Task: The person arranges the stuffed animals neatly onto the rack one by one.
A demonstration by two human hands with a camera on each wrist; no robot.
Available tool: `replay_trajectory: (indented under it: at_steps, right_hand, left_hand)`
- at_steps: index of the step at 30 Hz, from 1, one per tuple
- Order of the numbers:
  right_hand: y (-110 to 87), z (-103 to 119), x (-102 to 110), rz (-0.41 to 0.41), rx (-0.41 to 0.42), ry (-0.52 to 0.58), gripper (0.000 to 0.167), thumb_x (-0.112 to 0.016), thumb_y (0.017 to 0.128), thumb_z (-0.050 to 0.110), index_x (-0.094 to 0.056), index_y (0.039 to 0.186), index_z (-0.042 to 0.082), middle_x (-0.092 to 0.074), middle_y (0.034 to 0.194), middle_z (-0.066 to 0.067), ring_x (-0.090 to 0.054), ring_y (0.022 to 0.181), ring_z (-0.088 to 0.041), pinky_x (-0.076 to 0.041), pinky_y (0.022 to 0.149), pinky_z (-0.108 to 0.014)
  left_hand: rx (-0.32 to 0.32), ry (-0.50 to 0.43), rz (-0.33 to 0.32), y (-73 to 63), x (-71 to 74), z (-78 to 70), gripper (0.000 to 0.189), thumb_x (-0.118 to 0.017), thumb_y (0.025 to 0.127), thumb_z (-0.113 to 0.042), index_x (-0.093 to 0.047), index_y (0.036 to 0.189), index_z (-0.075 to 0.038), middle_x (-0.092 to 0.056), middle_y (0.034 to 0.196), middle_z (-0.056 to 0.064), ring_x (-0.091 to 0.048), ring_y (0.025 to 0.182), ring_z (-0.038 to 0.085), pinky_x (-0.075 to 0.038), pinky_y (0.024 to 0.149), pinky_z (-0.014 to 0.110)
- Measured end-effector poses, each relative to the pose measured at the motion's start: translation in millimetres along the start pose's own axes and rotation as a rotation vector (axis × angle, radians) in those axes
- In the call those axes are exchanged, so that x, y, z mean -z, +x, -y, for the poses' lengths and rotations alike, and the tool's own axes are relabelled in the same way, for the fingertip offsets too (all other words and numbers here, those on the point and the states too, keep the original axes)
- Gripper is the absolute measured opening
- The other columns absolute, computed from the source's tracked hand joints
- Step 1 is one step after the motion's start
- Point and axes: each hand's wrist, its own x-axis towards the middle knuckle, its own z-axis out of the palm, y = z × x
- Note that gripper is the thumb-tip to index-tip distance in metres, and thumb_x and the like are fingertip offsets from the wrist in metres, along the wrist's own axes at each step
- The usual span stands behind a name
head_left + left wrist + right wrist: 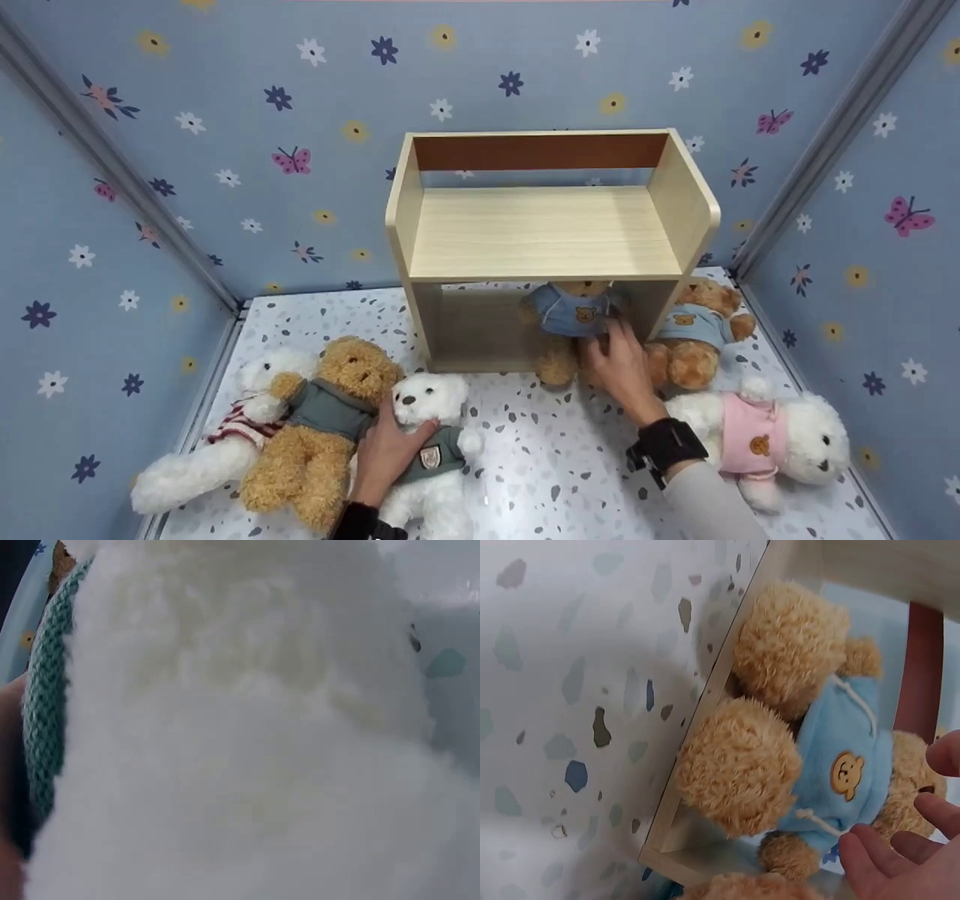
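My left hand (386,450) grips a white teddy bear (431,397) in a dark green sweater, thumb across its chest. White fur of this bear (247,727) fills the left wrist view, with green knit (49,705) at the side. In the shelf's lower compartment sits a tan teddy bear in a blue hoodie (574,309), its feet toward the front edge. My right hand (622,367) is at this bear's side, fingers spread and fairly straight. In the right wrist view the fingertips of the right hand (900,847) lie close by the hoodie (840,765).
A wooden two-level shelf (532,232) stands at the back. Left of the white bear lie a brown bear in a grey-green top (330,409) and a white plush in red stripes (247,420). At right are a brown bear in light blue (694,330) and a white plush in pink (754,435).
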Motion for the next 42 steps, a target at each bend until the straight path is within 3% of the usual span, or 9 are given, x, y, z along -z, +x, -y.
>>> replay_trajectory:
  at_steps: [6, 9, 12, 20, 27, 32, 35, 39, 42]
  right_hand:
    - [-13.3, 9, -5, -0.025, 0.093, 0.051, 0.031, -0.068, 0.100, 0.015, -0.068, 0.128, 0.001, -0.066, 0.129, -0.019, -0.066, 0.112, -0.039, -0.054, 0.091, -0.056]
    - [-21.5, 16, -9, 0.016, 0.114, 0.111, 0.026, -0.068, 0.101, 0.017, -0.072, 0.122, 0.002, -0.072, 0.119, -0.015, -0.070, 0.107, -0.034, -0.056, 0.090, -0.051]
    - [-31.4, 24, -12, 0.126, 0.091, 0.220, 0.027, -0.064, 0.104, 0.022, -0.074, 0.121, 0.003, -0.075, 0.115, -0.011, -0.072, 0.104, -0.029, -0.057, 0.090, -0.048]
    - [-48.0, 43, -23, 0.458, -0.012, 0.475, 0.046, -0.061, 0.106, 0.033, -0.063, 0.137, -0.001, -0.070, 0.129, -0.016, -0.067, 0.117, -0.031, -0.054, 0.099, -0.048]
    - [-50.9, 51, -33, 0.618, -0.016, 0.518, 0.060, -0.066, 0.102, 0.030, -0.050, 0.149, -0.004, -0.058, 0.145, -0.022, -0.056, 0.132, -0.037, -0.045, 0.109, -0.053]
    - [-52.6, 54, -41, 0.657, -0.029, 0.462, 0.069, -0.071, 0.098, 0.033, -0.047, 0.151, -0.004, -0.057, 0.145, -0.023, -0.056, 0.132, -0.037, -0.045, 0.108, -0.054]
    - [-52.6, 54, -46, 0.650, -0.022, 0.439, 0.073, -0.075, 0.096, 0.034, -0.046, 0.151, -0.005, -0.056, 0.145, -0.023, -0.055, 0.133, -0.038, -0.044, 0.109, -0.054]
    - [-51.0, 54, -50, 0.577, 0.021, 0.448, 0.063, -0.077, 0.095, 0.027, -0.053, 0.146, -0.001, -0.062, 0.138, -0.019, -0.058, 0.128, -0.036, -0.045, 0.107, -0.054]
    - [-51.0, 54, -53, 0.510, 0.045, 0.446, 0.054, -0.077, 0.095, 0.020, -0.058, 0.142, 0.001, -0.065, 0.134, -0.017, -0.061, 0.125, -0.035, -0.046, 0.106, -0.053]
  left_hand:
    - [-0.093, -0.054, -0.119, -1.9, -3.7, -22.1, 0.108, -0.084, 0.080, -0.053, -0.031, 0.161, -0.006, -0.060, 0.134, 0.034, -0.064, 0.112, 0.052, -0.050, 0.095, 0.061]
    - [-0.165, -0.097, -0.186, -1.7, -8.3, -36.2, 0.107, -0.088, 0.077, -0.046, -0.033, 0.161, -0.009, -0.061, 0.138, 0.028, -0.065, 0.110, 0.051, -0.052, 0.092, 0.061]
    - [-0.212, -0.127, -0.231, -1.2, -16.1, -50.3, 0.108, -0.090, 0.075, -0.043, -0.033, 0.160, -0.010, -0.063, 0.137, 0.024, -0.068, 0.104, 0.048, -0.054, 0.087, 0.060]
    - [-0.221, -0.205, -0.281, 4.1, -42.1, -79.3, 0.105, -0.093, 0.072, -0.045, -0.039, 0.156, -0.013, -0.069, 0.130, 0.018, -0.070, 0.100, 0.044, -0.055, 0.084, 0.057]
    - [-0.261, -0.209, -0.349, 6.3, -52.1, -88.9, 0.103, -0.095, 0.070, -0.044, -0.042, 0.154, -0.013, -0.073, 0.118, 0.017, -0.071, 0.096, 0.042, -0.055, 0.081, 0.056]
    - [-0.303, -0.214, -0.365, 3.5, -59.2, -93.1, 0.102, -0.094, 0.072, -0.038, -0.041, 0.154, -0.009, -0.073, 0.117, 0.020, -0.071, 0.093, 0.042, -0.055, 0.080, 0.056]
    - [-0.294, -0.234, -0.351, 1.4, -61.6, -96.3, 0.103, -0.095, 0.073, -0.037, -0.040, 0.155, -0.009, -0.071, 0.121, 0.021, -0.071, 0.093, 0.043, -0.055, 0.079, 0.056]
    - [-0.253, -0.264, -0.329, 1.5, -61.5, -98.9, 0.107, -0.095, 0.072, -0.039, -0.036, 0.157, -0.012, -0.069, 0.128, 0.021, -0.071, 0.097, 0.043, -0.055, 0.080, 0.057]
    - [-0.267, -0.258, -0.322, 3.2, -61.1, -98.0, 0.110, -0.095, 0.072, -0.042, -0.034, 0.159, -0.011, -0.067, 0.131, 0.022, -0.071, 0.097, 0.044, -0.055, 0.081, 0.057]
